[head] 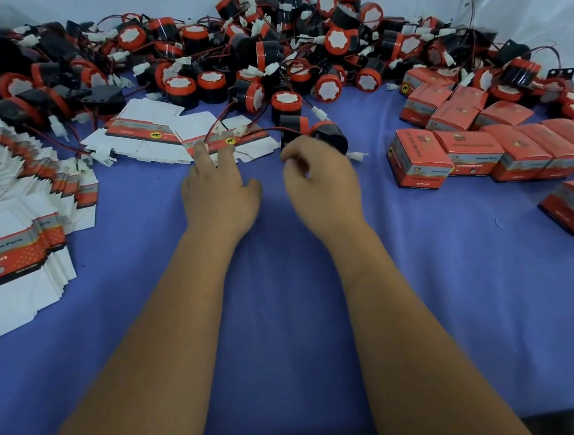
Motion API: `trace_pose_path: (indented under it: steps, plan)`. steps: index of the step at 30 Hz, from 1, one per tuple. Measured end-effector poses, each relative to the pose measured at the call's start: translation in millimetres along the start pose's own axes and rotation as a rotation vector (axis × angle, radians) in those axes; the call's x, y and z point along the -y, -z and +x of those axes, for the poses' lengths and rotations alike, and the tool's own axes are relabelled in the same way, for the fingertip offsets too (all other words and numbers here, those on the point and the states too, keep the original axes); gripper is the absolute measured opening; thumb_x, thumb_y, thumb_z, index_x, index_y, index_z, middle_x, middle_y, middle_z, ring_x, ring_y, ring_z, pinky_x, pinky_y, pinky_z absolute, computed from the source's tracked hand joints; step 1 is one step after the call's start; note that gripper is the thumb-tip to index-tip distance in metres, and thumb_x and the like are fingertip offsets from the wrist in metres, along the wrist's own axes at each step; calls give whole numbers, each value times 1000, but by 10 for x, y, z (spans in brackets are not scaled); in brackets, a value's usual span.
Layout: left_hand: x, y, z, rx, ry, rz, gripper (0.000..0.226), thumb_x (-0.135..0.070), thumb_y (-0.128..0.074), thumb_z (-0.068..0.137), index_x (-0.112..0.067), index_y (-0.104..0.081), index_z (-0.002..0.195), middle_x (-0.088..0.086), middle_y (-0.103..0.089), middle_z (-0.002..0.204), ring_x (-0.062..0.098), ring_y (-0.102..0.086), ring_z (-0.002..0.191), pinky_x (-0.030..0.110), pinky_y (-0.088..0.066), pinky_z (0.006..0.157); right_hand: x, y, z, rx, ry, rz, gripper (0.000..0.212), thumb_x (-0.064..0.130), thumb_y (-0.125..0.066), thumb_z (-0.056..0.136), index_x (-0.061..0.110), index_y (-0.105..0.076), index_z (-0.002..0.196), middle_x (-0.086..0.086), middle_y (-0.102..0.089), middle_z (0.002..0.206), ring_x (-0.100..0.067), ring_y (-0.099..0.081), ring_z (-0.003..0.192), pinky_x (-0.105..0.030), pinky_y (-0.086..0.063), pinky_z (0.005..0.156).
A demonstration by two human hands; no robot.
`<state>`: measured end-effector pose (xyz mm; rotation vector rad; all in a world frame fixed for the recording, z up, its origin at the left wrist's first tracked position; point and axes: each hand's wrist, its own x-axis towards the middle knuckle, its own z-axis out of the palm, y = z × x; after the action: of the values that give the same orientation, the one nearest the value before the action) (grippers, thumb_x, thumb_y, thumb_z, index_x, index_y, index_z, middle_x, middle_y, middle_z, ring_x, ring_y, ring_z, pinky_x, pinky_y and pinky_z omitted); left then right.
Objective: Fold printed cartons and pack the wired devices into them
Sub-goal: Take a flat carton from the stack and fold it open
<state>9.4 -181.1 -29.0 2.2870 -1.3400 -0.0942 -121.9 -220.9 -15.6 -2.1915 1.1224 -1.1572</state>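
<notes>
Flat carton: a printed, unfolded carton (228, 143) lies flat on the blue cloth, centre of the view, white flaps spread, red and grey band with a yellow round mark facing up; a red and black wire crosses it.
Left hand: the left hand (220, 191) reaches forward, palm down, fingers straight and slightly spread; its fingertips (201, 152) rest on the near edge of the flat carton, holding nothing.
Right hand: the right hand (320, 183) hovers just beside the left, fingers curled inward with thumb and forefinger close together; whether it pinches a wire is too blurred to tell.
Nearest device: a black cylinder with a red rim (329, 136) lies on its side right behind the right hand's fingers, its wire ending in a white plug (356, 156) on the cloth.
Second flat carton: another unfolded carton (144, 127) lies just left of and behind the first, overlapping it.
Device pile: a large heap of black and red wired devices (265, 47) stretches across the far side of the table.
Carton stacks: fanned stacks of flat cartons (13, 204) sit at the far left.
Folded boxes: closed red boxes (479, 147) stand in rows at the right, well apart from both hands.
Surface: a blue cloth (285, 303) covers the table.
</notes>
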Motion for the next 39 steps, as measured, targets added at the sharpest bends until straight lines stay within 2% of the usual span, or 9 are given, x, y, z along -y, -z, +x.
trace_pose_path:
  steps: [5, 11, 15, 21, 23, 26, 31, 34, 39]
  plan:
    - [24, 42, -11, -156, 45, 10, 60, -23, -54, 91, -10, -34, 146, 16, -51, 140, 41, -46, 120, 43, -37, 88, -6, -179, 42, 376, 145, -201, 45, 24, -48, 100, 21, -44, 144, -1, -49, 146, -24, -43, 131, -42, -37, 105]
    - [69, 67, -55, -191, 77, -40, 69, -21, -62, 88, -14, -30, 149, 13, -24, 156, 37, -51, 111, 36, -35, 79, -310, -9, 406, 461, -237, -504, 70, 42, -44, 101, 25, -6, 157, -12, 13, 163, -32, -4, 150, -47, -9, 121]
    - [71, 71, -41, -294, 77, -106, 42, -15, -61, 86, -12, -48, 125, 12, -35, 142, 27, -43, 69, 31, -30, 60, -291, 12, 385, 148, -235, -663, 44, 31, -45, 99, 7, -45, 135, -21, -34, 149, -37, -28, 138, -47, -18, 113]
    - [54, 50, -28, -60, -154, -63, 46, -24, -55, 92, -24, -55, 139, 7, -47, 147, 29, -37, 137, 41, -33, 111, -48, -156, 253, 72, -126, -343, 44, 28, -36, 104, 11, -50, 66, -5, -49, 69, -30, -44, 81, -42, -33, 75]
    - [40, 71, -52, -103, -148, -111, 34, -24, -51, 93, -25, -67, 124, 6, -67, 120, 30, -54, 116, 41, -41, 100, -10, -178, 208, 133, -200, -16, 37, 24, -36, 104, 8, -68, 97, -12, -64, 86, -28, -49, 83, -46, -41, 81]
    - [18, 108, -87, -206, -18, -254, 25, -23, -44, 94, -17, -68, 90, 3, -66, 78, 27, -58, 80, 40, -46, 69, -56, -151, 105, 327, -194, -32, 46, 19, -39, 100, 24, -43, 146, -7, -55, 134, -24, -45, 123, -40, -32, 109]
    - [55, 120, -63, -160, 98, -347, 26, -21, -46, 94, -16, -71, 90, 0, -69, 86, 26, -59, 90, 44, -48, 84, -115, -48, 64, 497, -46, -256, 51, 46, -65, 83, 42, -53, 133, 2, -49, 138, -14, -32, 136, -26, -12, 100]
    - [76, 119, -40, -136, 147, -525, 24, -22, -47, 93, -27, -71, 97, -13, -63, 98, 14, -56, 97, 28, -45, 79, -129, 31, 73, 561, -30, -224, 63, 53, -74, 76, 42, -53, 135, 1, -38, 153, -14, -22, 144, -35, -10, 113]
    - [108, 167, -8, -166, 227, -961, 25, -20, -51, 85, -35, -70, 88, -13, -59, 82, -2, -50, 63, 12, -41, 54, -188, 83, 80, 406, -87, -54, 30, 40, -72, 86, 28, -71, 113, 6, -68, 115, -9, -56, 99, -29, -45, 92]
